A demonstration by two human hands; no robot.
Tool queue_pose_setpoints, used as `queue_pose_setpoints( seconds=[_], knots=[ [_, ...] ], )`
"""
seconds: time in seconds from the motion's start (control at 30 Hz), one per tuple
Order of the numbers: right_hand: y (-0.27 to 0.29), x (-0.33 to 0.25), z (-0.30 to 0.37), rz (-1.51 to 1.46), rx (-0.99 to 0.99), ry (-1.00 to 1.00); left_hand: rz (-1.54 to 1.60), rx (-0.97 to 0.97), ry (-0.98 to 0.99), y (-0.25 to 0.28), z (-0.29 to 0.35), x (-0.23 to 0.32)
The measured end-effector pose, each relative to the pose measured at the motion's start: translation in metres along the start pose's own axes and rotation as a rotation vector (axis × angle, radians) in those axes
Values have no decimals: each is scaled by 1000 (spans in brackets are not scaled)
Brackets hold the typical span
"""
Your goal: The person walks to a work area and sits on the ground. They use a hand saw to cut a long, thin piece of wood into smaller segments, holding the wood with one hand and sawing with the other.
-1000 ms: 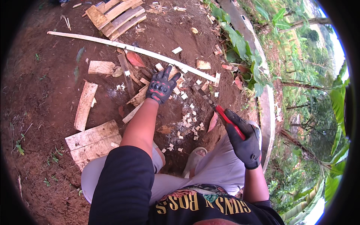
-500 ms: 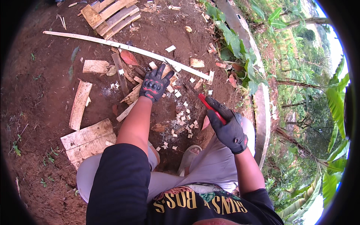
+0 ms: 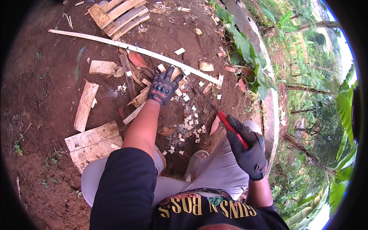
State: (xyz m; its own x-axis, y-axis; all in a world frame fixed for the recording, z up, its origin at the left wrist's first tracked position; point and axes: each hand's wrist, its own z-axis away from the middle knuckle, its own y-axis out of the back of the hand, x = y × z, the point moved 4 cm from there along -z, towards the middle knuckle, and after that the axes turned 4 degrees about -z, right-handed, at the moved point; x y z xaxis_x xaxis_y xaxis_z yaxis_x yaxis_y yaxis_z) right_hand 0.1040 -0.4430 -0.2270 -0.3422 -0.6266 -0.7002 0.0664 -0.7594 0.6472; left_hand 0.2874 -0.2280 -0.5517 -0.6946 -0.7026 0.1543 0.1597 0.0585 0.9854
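Two gloved hands | left hand pressed flat on wood strip, axis 1–7 o'clock | right hand clenched around red-handled blade, lying 4 o'clock of strip | left hand nearer.

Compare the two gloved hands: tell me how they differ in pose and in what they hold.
The left hand reaches far forward, pressed down on a wood strip on the soil; the right hand stays close by the knee, raised off the ground. The left hand lies flat with fingers spread; the right hand is fisted around a red-handled blade. The left glove shows red knuckle pads; the right looks plain black. Both wear dark gloves.
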Motion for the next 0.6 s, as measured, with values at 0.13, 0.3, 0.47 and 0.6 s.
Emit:
queue_pose_setpoints(
  seconds=[0.13, 0.3, 0.47, 0.6],
  knots=[
    [-12, 0, -10, -12, -17, -6, 27, 12, 1, -3, -1, 4],
    [-12, -8, -21, 66, -48, -16, 28, -6, -4, -4, 2, 3],
    [-19, 11, -9, 12, 56, 96, 27, -26, 8, -2, -4, 4],
    [-42, 36, -27, 50, -55, -192, 33, -5, -9, -16, -5, 13]
  ],
)
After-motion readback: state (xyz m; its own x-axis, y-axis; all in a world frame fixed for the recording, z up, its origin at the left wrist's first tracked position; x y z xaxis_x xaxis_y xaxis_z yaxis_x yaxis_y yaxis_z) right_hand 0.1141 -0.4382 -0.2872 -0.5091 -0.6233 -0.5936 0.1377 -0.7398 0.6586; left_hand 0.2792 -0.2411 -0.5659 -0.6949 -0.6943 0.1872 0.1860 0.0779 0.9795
